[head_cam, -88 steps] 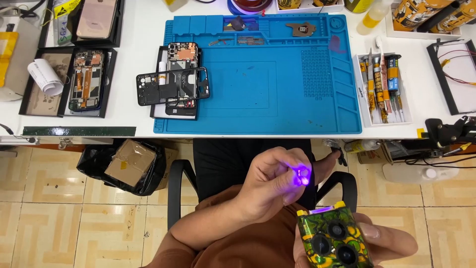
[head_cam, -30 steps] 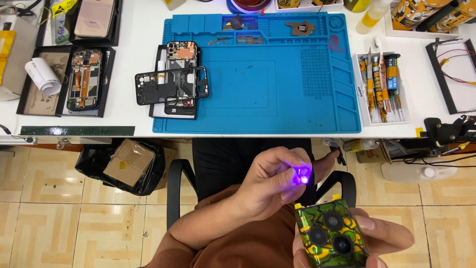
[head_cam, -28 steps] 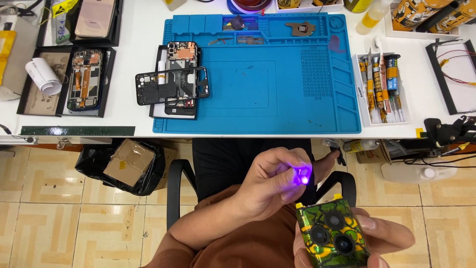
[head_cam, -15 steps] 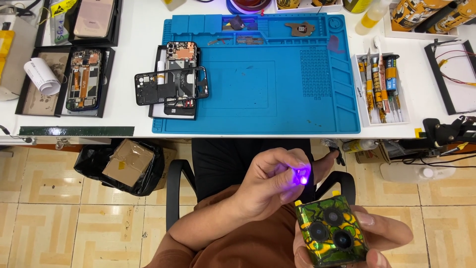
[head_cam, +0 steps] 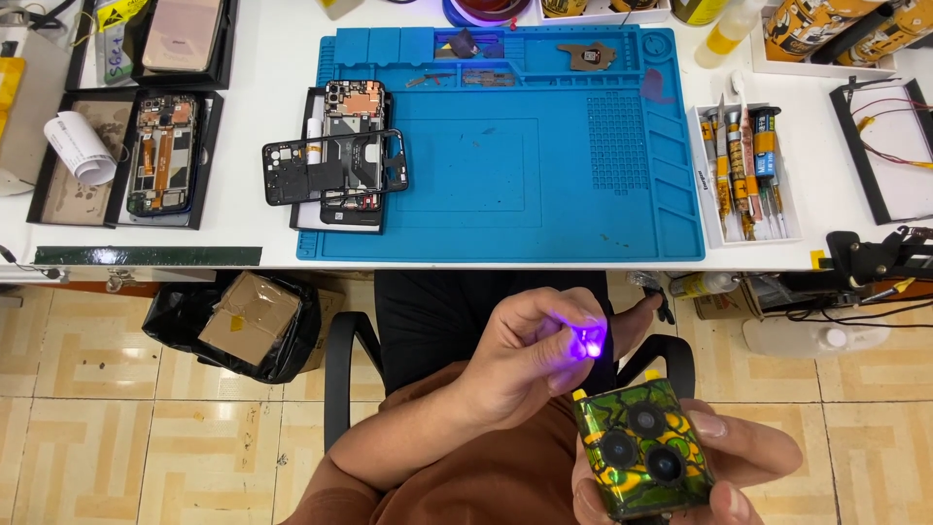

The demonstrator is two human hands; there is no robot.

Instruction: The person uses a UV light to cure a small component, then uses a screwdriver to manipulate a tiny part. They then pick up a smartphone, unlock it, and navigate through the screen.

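Left hand [head_cam: 530,355] pinching a small violet light [head_cam: 590,342]; right hand [head_cam: 724,467] gripping a green-yellow phone [head_cam: 641,449] with 3 lenses, below the worktop's [head_cam: 243,233] front edge.

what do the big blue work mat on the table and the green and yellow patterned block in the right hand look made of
Big blue work mat: probably silicone or soft rubber, matte, with moulded compartments and a grid of small bumps. Green and yellow patterned block in the right hand: apparently glossy hard plastic or glass, since highlights glint on it; three dark round lenses sit in it.
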